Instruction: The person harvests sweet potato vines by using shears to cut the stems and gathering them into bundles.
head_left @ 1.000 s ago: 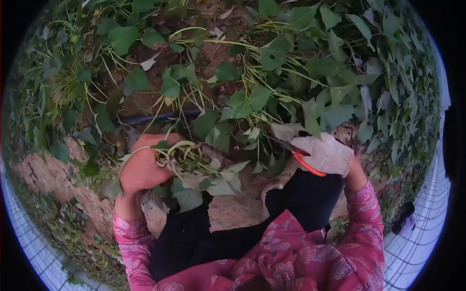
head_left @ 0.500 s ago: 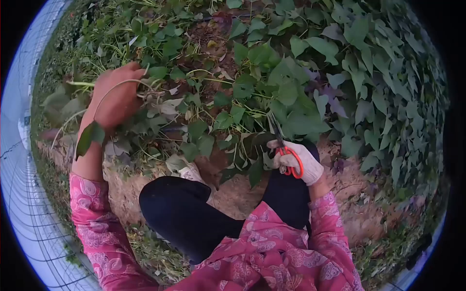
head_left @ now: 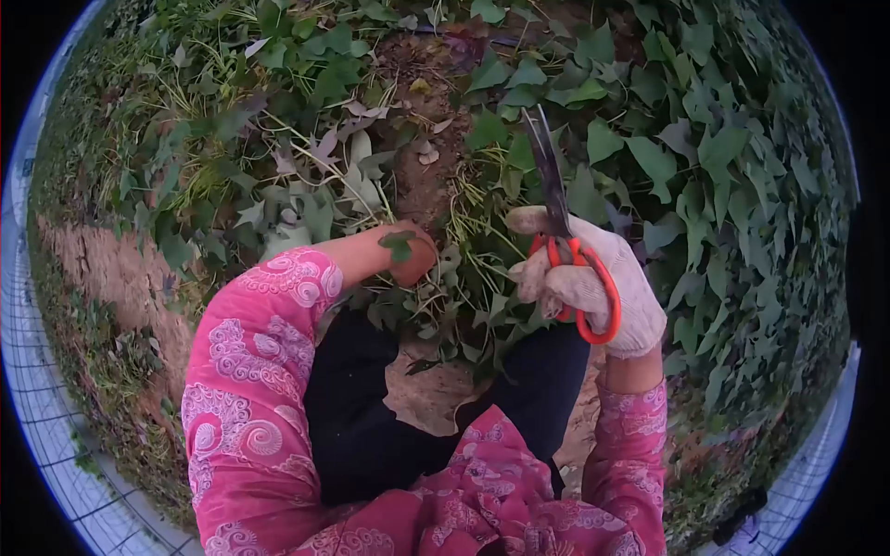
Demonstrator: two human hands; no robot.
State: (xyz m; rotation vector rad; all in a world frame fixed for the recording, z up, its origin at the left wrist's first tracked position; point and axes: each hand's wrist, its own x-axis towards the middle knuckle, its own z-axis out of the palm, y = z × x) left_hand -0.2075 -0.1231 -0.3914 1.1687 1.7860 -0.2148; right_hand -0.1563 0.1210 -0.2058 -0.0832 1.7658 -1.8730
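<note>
My bare left hand [head_left: 410, 255] reaches down among the vine stems [head_left: 445, 292] in front of my knees. Its fingers are hidden by leaves and by the bend of the wrist, so what they hold cannot be seen. My right hand [head_left: 607, 278], in a whitish glove, is closed round a pair of scissors [head_left: 553, 181] with orange handles. The dark blades point up and away from me, their tips slightly apart, above the leaves. Green heart-shaped leaves [head_left: 654, 162] grow thickly beside the right hand.
A strip of bare soil [head_left: 422, 181] runs between the vines ahead. Cut-looking stems and pale upturned leaves [head_left: 362, 176] lie left of it. My dark-trousered legs [head_left: 371, 417] are folded close below the hands. More brown soil [head_left: 120, 287] shows at the left.
My left hand has moved from the far left, where it held a trailing vine, to the stems in the middle. The right hand has risen with the scissors, and the view has shifted.
</note>
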